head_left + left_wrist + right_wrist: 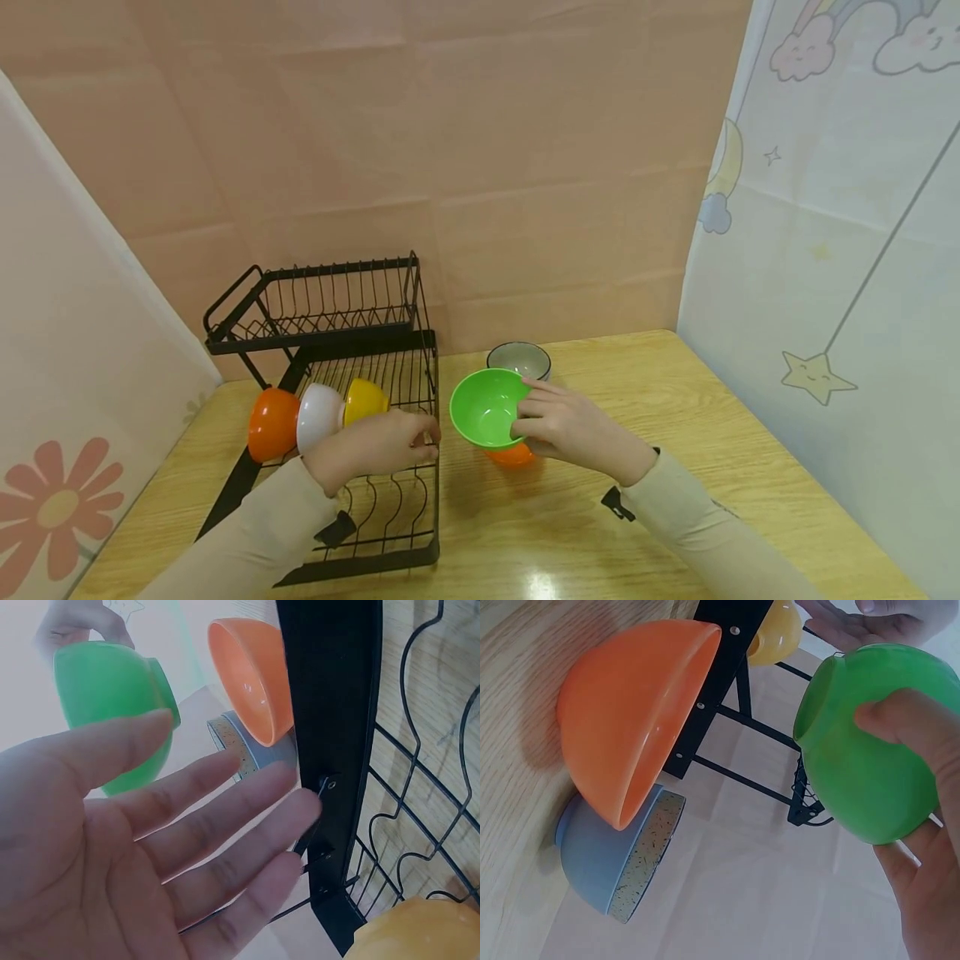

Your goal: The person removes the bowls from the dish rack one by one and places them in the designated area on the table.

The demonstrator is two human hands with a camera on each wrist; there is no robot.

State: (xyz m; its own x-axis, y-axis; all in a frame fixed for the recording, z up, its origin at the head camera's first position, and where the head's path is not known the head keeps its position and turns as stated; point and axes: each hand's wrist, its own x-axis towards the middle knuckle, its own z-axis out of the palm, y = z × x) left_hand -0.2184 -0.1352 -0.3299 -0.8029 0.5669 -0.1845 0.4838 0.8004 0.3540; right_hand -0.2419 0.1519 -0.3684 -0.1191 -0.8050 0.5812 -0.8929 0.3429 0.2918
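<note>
— Hands first: what does each one hold?
— Right hand grips the green bowl by its rim, thumb on the outer wall, tilted above an orange bowl on the worktop. A grey speckled bowl sits just behind.
— And the left hand?
— Fingers straight, palm bare, holding nothing. It hovers over the black dish rack, near the rack's right edge, beside the yellow bowl standing there.

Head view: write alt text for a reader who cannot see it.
A person's right hand grips a green bowl tilted above an orange bowl on a wooden table. The open left hand hovers over a black dish rack holding three bowls on edge.
</note>
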